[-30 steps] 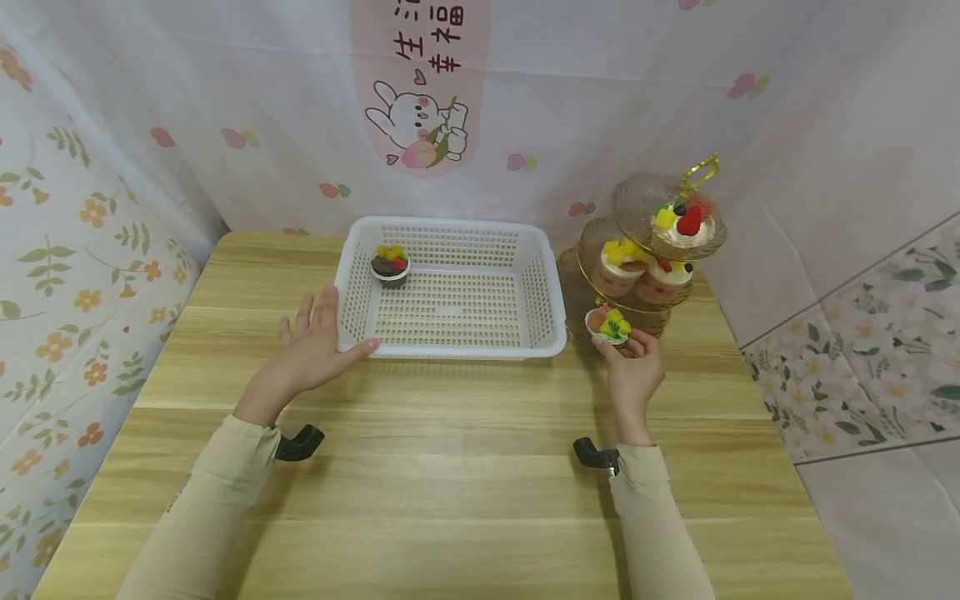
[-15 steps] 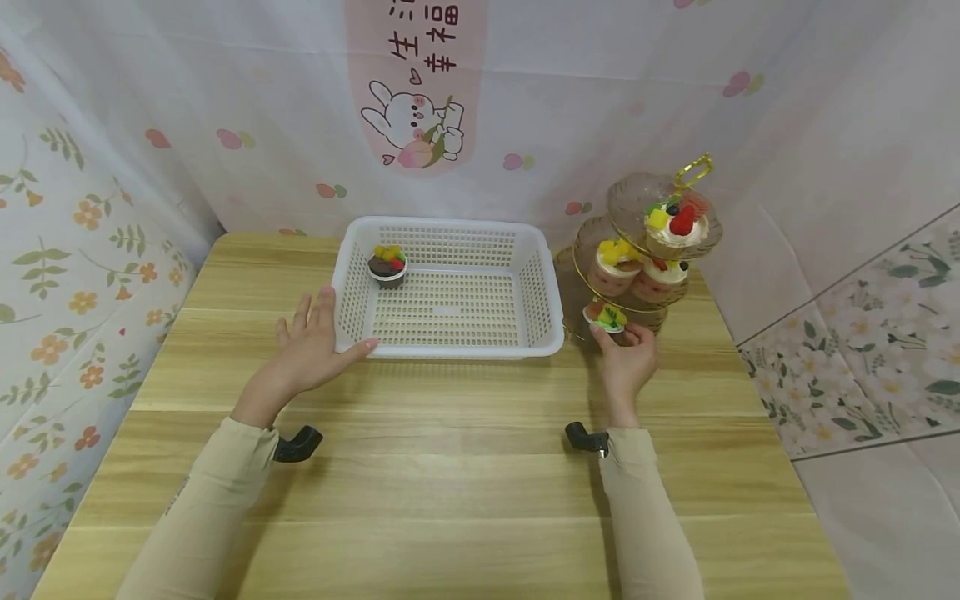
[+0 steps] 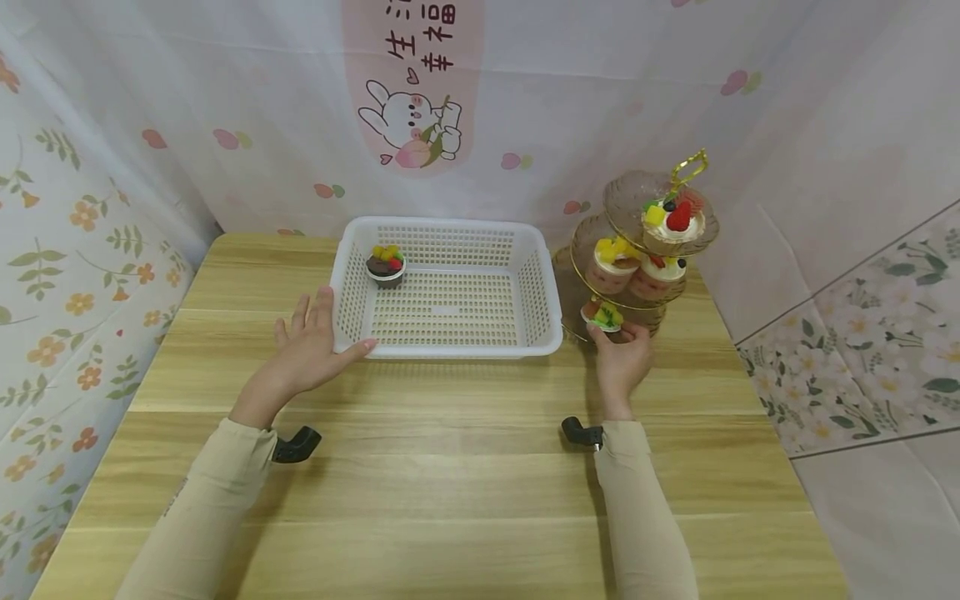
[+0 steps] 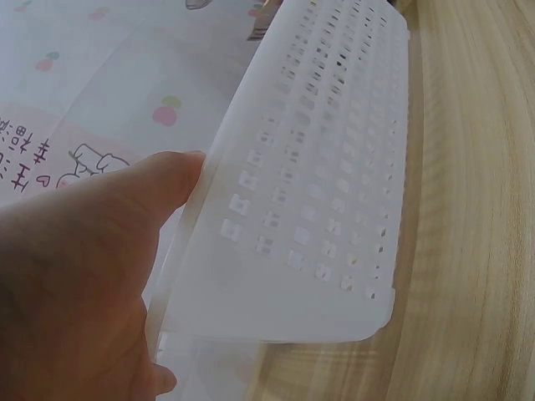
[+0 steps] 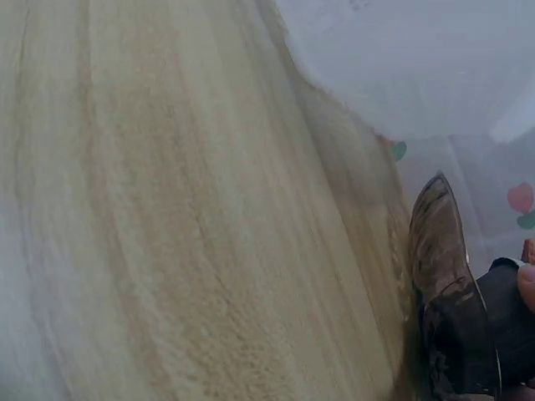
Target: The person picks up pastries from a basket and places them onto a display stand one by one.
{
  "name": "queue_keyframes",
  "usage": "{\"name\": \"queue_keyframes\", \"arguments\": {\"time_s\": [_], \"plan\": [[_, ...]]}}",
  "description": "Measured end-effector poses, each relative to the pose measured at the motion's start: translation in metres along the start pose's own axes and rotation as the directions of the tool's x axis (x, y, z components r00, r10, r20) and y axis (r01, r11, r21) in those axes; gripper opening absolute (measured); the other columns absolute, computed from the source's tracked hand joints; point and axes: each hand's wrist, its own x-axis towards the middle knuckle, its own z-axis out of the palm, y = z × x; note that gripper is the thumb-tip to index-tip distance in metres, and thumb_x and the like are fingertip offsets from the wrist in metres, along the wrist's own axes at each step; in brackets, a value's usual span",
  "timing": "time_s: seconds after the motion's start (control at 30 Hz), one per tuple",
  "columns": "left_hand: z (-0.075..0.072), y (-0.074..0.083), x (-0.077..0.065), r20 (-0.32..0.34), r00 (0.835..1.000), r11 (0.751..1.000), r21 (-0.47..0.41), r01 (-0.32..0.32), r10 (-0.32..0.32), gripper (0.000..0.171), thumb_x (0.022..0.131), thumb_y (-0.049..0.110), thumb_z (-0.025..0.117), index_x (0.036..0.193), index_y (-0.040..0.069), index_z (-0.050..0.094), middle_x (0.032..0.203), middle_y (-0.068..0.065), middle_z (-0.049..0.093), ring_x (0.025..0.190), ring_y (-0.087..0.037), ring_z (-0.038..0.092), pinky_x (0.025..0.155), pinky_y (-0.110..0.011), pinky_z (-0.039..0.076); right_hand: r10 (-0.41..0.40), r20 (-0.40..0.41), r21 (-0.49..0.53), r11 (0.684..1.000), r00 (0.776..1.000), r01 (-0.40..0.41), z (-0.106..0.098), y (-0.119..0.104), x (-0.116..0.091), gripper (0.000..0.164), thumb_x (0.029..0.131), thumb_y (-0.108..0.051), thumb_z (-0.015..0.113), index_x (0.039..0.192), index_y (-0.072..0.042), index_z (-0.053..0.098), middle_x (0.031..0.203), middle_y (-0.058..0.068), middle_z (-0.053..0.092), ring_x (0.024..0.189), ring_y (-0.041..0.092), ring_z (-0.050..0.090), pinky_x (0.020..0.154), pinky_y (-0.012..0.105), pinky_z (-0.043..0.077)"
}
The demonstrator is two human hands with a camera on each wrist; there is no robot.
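Note:
My left hand (image 3: 303, 358) rests on the left front corner of a white plastic basket (image 3: 450, 352), fingers straight. In the left wrist view, the thumb touches the rim of the basket (image 4: 309, 209). My right hand (image 3: 624, 364) pinches a cupcake (image 3: 602, 315) with yellow and green topping at the bottom tier of a tiered dessert stand (image 3: 570, 312). The right wrist view catches the cupcake's dark cup (image 5: 506, 292) low over the tier's see-through plate (image 5: 439, 242); most of the hand is out of that frame. Another cupcake (image 3: 386, 267), dark with fruit, sits in the basket's left end.
The stand's middle tier bears two dessert cups, one topped yellow (image 3: 613, 267) and one beside it (image 3: 658, 279). A strawberry-topped cupcake (image 3: 673, 225) sits on the top tier, near a gold handle (image 3: 688, 169). A printed curtain (image 3: 270, 100) hangs behind the wooden table (image 3: 450, 500).
My right hand has moved slightly forward and left with the cupcake, bringing it further in under the middle tier. The left hand stays on the basket corner.

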Motion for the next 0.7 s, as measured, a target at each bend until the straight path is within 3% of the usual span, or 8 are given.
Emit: {"name": "queue_keyframes", "arguments": {"time_s": [0.3,0.5,0.7], "plan": [[0.0006,-0.0017,0.0016,0.001,1.000,1.000,0.006,0.001,-0.001,0.114,0.092,0.073,0.042,0.154,0.001,-0.020,0.165,-0.020,-0.017,0.151,-0.045,-0.023,0.110,-0.078,-0.009,-0.028,-0.020,-0.073,0.997,0.999,0.026,-0.0012,0.0027,-0.0033,0.049,0.071,-0.027,0.089,0.109,-0.002,0.070,0.104,0.019,0.074,0.107,0.040,0.056,0.101,0.050,0.035],[0.0010,-0.0023,0.0023,-0.004,1.000,1.000,0.001,-0.002,0.002,0.114,0.092,0.072,0.043,0.154,0.001,-0.020,0.165,-0.021,-0.016,0.151,-0.045,-0.022,0.110,-0.078,-0.009,-0.035,-0.058,-0.102,0.994,0.998,0.029,-0.0027,0.0052,-0.0085,0.039,0.074,-0.028,0.087,0.098,-0.002,0.071,0.092,0.020,0.067,0.103,0.041,0.054,0.100,0.053,0.034],[0.0013,-0.0029,0.0024,-0.005,1.000,1.000,-0.004,0.002,-0.002,0.114,0.092,0.072,0.044,0.154,0.001,-0.021,0.165,-0.021,-0.016,0.151,-0.045,-0.022,0.110,-0.078,-0.010,-0.055,-0.073,-0.133,0.990,0.996,0.045,-0.0015,0.0045,-0.0096,0.028,0.077,-0.027,0.084,0.090,-0.003,0.076,0.089,0.022,0.069,0.102,0.045,0.054,0.100,0.054,0.033]]}}
